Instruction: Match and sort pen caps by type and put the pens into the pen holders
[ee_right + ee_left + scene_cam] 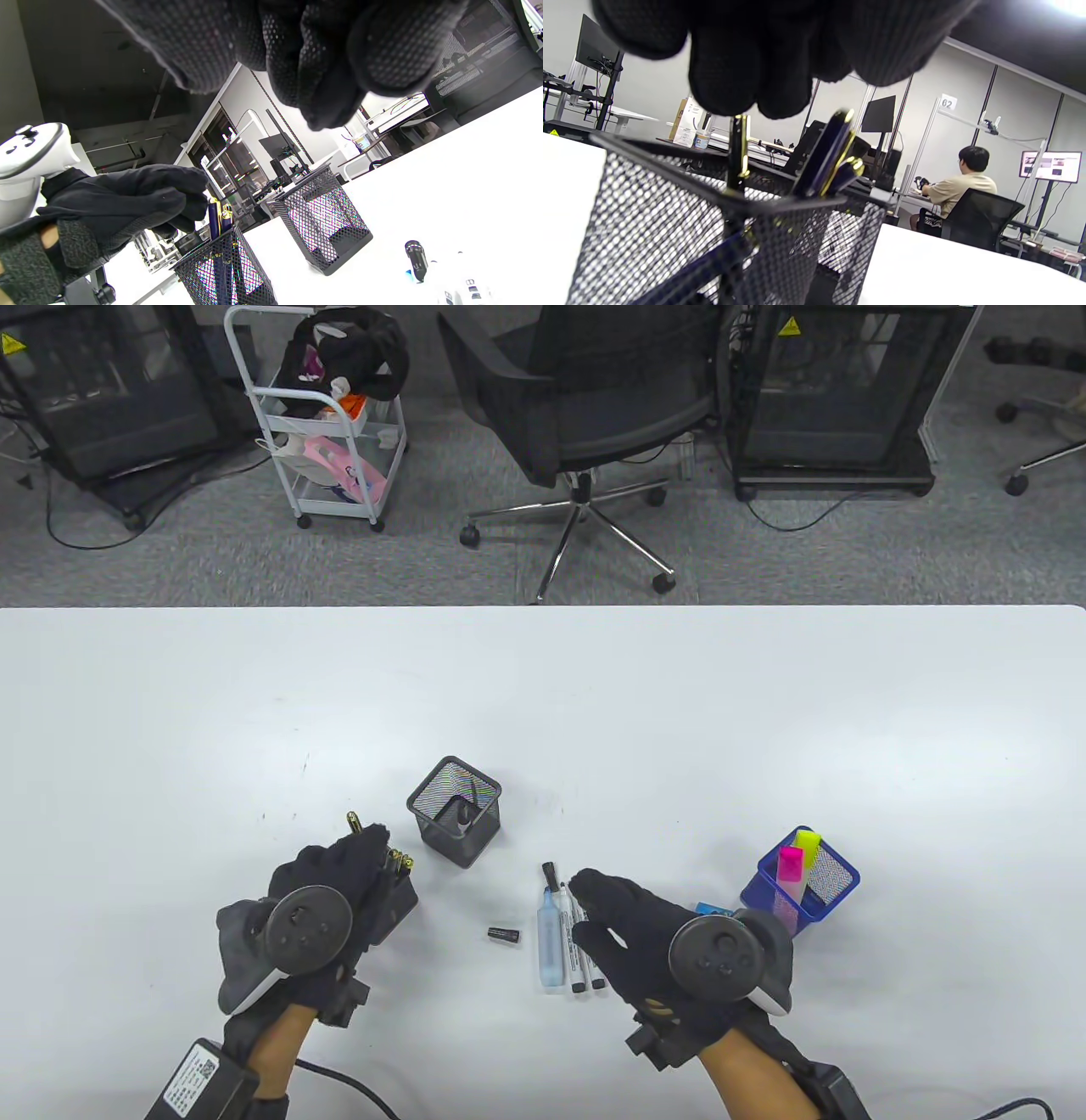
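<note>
At the tabletop's (254, 687) near edge, the left hand (339, 891) sits at seven o'clock over a black mesh holder (653, 228) of gold-clipped pens (827, 156); its fingertips (746, 76) touch one pen's top, though a firm pinch cannot be told. At five o'clock the right hand (632, 925) hovers loosely open above three markers (564, 937), a loose black cap (502, 934) just left of them. Farther, at twelve o'clock, stands a second black mesh holder (455, 811); at three o'clock, a blue holder (802, 882) keeps highlighters (797, 857).
</note>
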